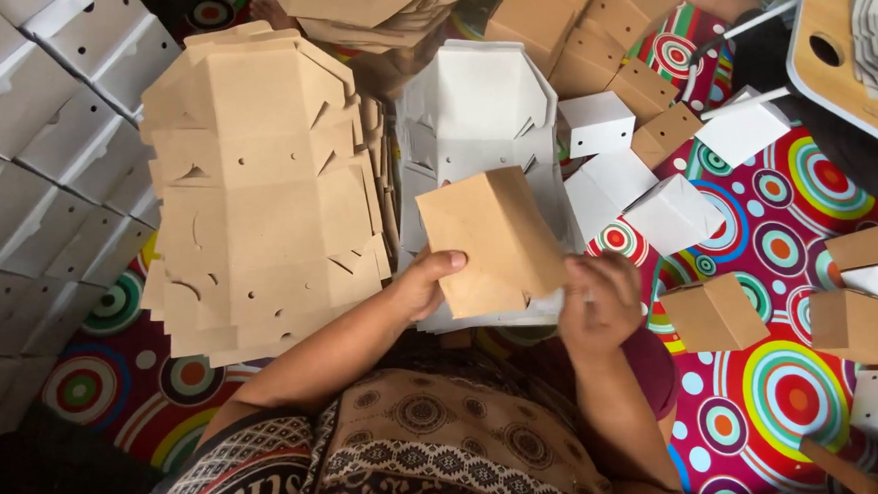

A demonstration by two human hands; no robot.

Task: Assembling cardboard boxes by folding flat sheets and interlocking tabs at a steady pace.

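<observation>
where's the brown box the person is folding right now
In the head view the brown box sits mid-frame, held between the left hand and the right hand, above the stack of white flat sheets and right of the brown flat stack.

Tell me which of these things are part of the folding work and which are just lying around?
In the work:
- brown card box, held by left hand and right hand
- stack of flat brown cutouts
- white flat cutouts

Lying about:
- folded boxes on the patterned mat
- wooden board

Folded box (494, 239): matt brown cardboard. Flat blanks (256, 186): same kraft card. Mat (797, 399): glossy, printed circles.
</observation>
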